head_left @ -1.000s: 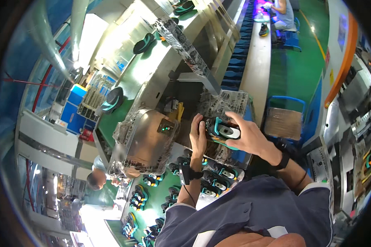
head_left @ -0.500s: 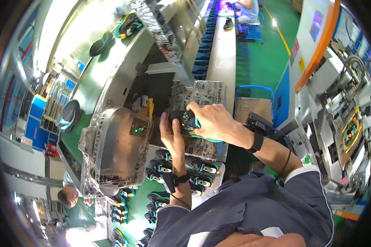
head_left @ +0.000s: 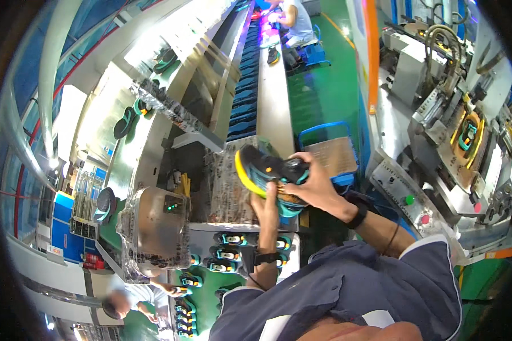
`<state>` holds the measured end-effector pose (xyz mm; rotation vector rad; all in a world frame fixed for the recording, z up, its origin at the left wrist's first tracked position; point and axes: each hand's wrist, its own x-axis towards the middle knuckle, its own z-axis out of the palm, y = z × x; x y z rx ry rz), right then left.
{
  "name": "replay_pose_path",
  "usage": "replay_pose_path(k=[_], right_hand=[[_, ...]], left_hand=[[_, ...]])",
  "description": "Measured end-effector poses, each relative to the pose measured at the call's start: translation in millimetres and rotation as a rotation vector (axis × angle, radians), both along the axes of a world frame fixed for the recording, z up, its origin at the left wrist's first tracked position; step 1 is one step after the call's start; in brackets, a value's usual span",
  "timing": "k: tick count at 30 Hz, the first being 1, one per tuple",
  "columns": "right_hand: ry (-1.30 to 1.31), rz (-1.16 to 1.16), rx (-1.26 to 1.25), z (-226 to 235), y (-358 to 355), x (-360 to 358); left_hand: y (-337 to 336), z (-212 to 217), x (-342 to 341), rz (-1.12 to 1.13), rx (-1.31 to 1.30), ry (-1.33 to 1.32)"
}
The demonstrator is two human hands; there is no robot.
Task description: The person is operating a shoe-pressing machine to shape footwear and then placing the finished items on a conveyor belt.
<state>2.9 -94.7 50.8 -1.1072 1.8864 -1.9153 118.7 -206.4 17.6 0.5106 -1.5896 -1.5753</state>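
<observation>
Both hands hold a shoe above the wrapped surface in the middle. This shoe has a dark upper, teal parts and a bright yellow sole edge along its left side. My left hand grips it from below, with the thumb up against its side. My right hand is closed round the other end, its fingers over a dark rounded part by the opening. The palm side of my left hand is hidden by the shoe.
A plastic-wrapped machine with green lights stands at left. Several shoes sit on a rack below my hands. A conveyor runs ahead toward a seated person. A press machine stands at right. Another person is at lower left.
The shoe has been turned and tilted, so its yellow sole edge now shows. My left hand has moved under it. The view has swung right, and the person at lower left reaches toward shoes.
</observation>
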Motion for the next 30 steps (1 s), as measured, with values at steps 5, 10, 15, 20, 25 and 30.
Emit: replay_pose_path(k=[5,10,15,20,25,30], right_hand=[[-0.023,-0.209,-0.138,-7.7,124.4,-66.6],[-0.102,-0.532,-0.185,3.6,270.0,-101.8],[-0.204,-1.007,-0.191,0.5,410.3,-130.2],[-0.158,-1.33,-0.158,-2.1,501.1,-132.5],[-0.203,-1.597,-0.099,-18.3,549.1,-114.5],[-0.153,-1.772,0.029,-12.4,557.6,-123.7]], left_hand=[[103.9,30.3,-91.0,-0.391,0.296,-0.036],[202.8,33.2,-184.8,-0.849,0.143,-0.111],[319.2,26.3,-306.6,-1.028,0.369,-0.314],[416.5,-70.5,-475.2,-1.046,-0.044,-0.308],[509.6,-104.1,-546.6,-0.846,-0.498,-0.409],[546.4,-134.3,-588.3,-0.816,-0.674,-0.567]])
